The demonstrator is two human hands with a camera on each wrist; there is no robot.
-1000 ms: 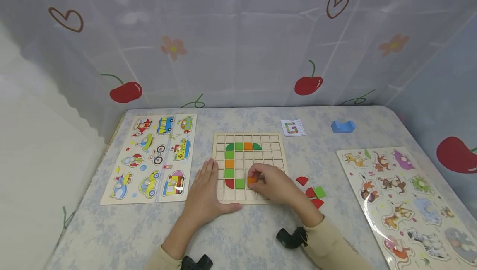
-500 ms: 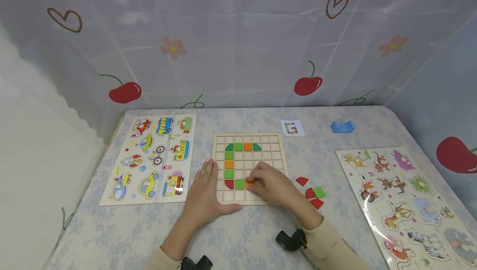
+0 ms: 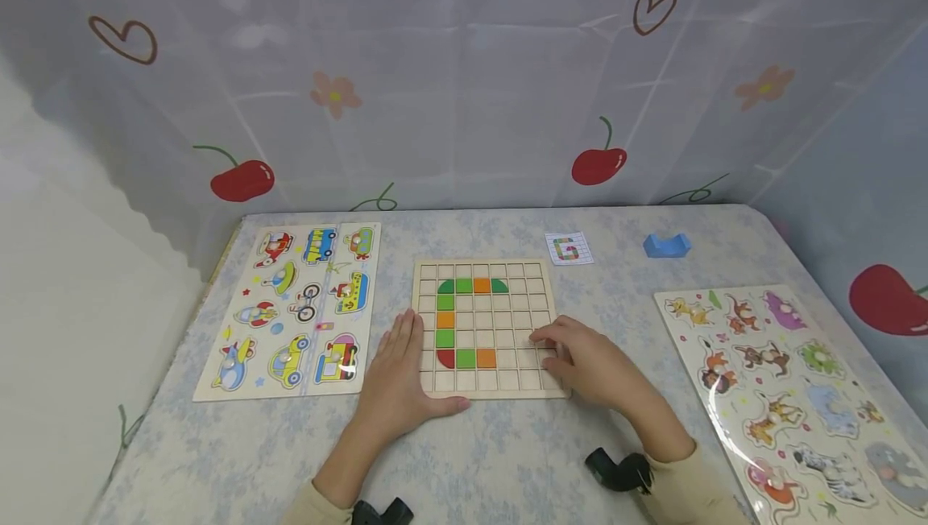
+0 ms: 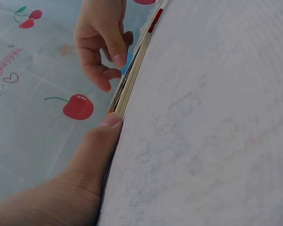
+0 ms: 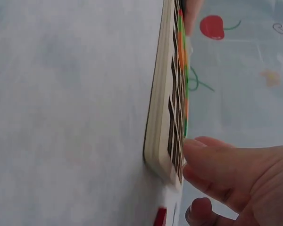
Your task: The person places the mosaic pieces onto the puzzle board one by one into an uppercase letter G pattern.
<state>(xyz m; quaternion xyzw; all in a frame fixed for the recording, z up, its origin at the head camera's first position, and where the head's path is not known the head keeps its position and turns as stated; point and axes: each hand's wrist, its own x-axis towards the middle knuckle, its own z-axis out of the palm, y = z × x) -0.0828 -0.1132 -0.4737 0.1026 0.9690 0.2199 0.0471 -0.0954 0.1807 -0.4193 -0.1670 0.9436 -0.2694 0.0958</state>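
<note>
A wooden grid board (image 3: 500,380) lies mid-table with green, orange and red tiles set in its cells in an open, C-like outline. My left hand (image 3: 395,376) rests along the board's left side, fingers straight, thumb at the front edge. The newest orange tile (image 3: 486,358) sits flat in the lower row beside a green tile (image 3: 466,358). Over the board's right edge hovers my right hand (image 3: 598,364), fingers loosely bent, thumb apart and nothing between them. That hand hides the loose tiles in the head view; one red piece (image 5: 160,216) shows in the right wrist view.
A picture puzzle of vehicles (image 3: 286,312) lies on the left, an animal puzzle (image 3: 783,396) on the right. Behind the board are a small pattern card (image 3: 569,249) and a blue notched block (image 3: 667,246). A printed curtain (image 3: 464,106) hangs behind the table.
My right hand pressed the orange tile into its cell beside the green one, let go and moved right, over the loose tiles. The left hand has stayed put.
</note>
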